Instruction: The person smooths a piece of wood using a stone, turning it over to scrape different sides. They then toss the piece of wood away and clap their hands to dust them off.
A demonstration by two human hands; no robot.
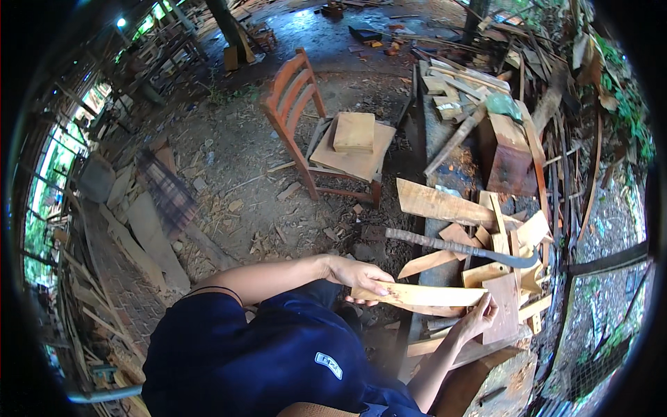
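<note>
A narrow pale wooden board [432, 295] stretches level between my two hands in front of my body. My left hand [360, 278] is closed round its left end, thumb on top and fingers curled beneath. At the other end, my right hand [479, 318] pinches the board with thumb and fingers. Just beyond it lies a curved machete [458, 247] with a long wrapped-looking handle, resting across wood offcuts [451, 260] on the workbench. A flat reddish wood piece [500, 309] stands beside my right hand, partly behind it.
A wooden chair [292, 104] ahead bears a square wood block [354, 132] on a loose board. On the bench's far part sit a dark red-brown block [511, 163], a green plastic bag [503, 106] and a round stick [455, 139]. A large timber block [497, 382] stands near right.
</note>
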